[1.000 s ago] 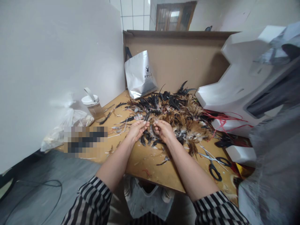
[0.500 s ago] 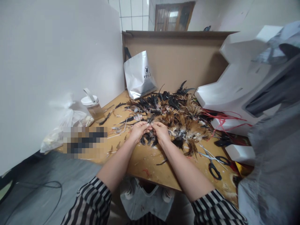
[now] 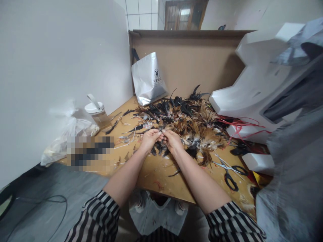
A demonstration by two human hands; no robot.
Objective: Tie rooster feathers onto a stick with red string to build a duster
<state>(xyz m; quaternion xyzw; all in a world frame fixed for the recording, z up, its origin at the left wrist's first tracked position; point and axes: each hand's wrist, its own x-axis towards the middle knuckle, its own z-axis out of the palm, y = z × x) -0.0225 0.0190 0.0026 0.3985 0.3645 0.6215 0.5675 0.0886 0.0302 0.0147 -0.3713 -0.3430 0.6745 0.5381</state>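
Over the front edge of a feather pile [image 3: 194, 131], my left hand [image 3: 151, 138] and my right hand [image 3: 172, 139] meet with their fingertips pinched together. Between them is a small brownish-dark feather [image 3: 161, 126], its tip pointing away from me; the fingers cover its lower end. Brown, black and whitish feathers make up the pile, some bundled at the quills. Curled black feathers [image 3: 160, 149] lie just beneath my hands. One thin dark feather [image 3: 174, 172] rests apart on the wooden table [image 3: 156, 174], near my right forearm.
Black-handled scissors [image 3: 230, 178] lie at the right, beside red strings [image 3: 242, 126] and white foam [image 3: 257, 163]. Left stand a lidded drink cup [image 3: 98, 116] and a plastic bag [image 3: 68, 137]. Behind the pile, a silver bag [image 3: 148, 80] leans on a cardboard wall [image 3: 196, 60].
My hands stay pinched together in nearly the same spot, with slight finger movement. The whole view has shifted a little; the things on the table have not moved.
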